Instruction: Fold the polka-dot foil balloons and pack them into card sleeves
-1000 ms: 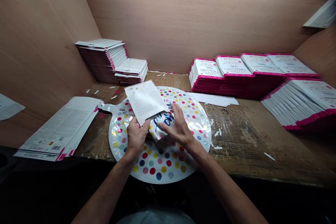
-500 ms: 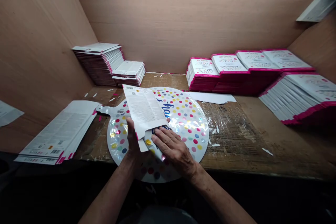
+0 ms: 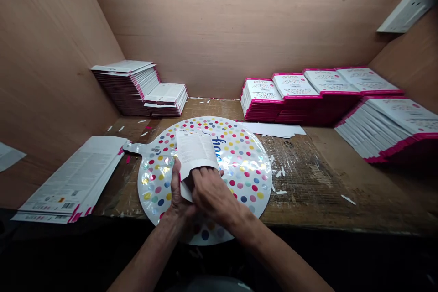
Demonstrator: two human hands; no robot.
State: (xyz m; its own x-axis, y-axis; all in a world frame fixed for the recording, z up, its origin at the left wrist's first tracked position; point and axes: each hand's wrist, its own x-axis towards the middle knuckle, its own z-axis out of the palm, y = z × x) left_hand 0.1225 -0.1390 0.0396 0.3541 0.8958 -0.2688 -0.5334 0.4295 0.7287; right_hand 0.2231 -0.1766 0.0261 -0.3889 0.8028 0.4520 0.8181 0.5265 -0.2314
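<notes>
My left hand [image 3: 178, 194] is wrapped round the side of a white cardboard packet [image 3: 196, 150] with small print, its open end towards me. The fingers of my right hand [image 3: 214, 194] are bunched and pushed into that opening. Their tips are hidden, and what they touch inside cannot be seen. Under both hands lies a large round foil balloon [image 3: 244, 166] with coloured dots, blue lettering and a tail at its left. It overhangs the table's front edge.
Flat printed packets [image 3: 71, 175] are fanned at the left. White packets [image 3: 167, 92] are stacked at the back left. Filled-looking pink-edged packets [image 3: 297, 86] line the back right, with another row [image 3: 393, 123] at the right. White paper strips [image 3: 273, 128] and scraps lie on the worn table [image 3: 308, 182].
My right hand has gone from lying flat on a folded dotted foil piece at the packet's mouth to having its fingers inside. The foil piece is now out of sight. The packet has turned more upright.
</notes>
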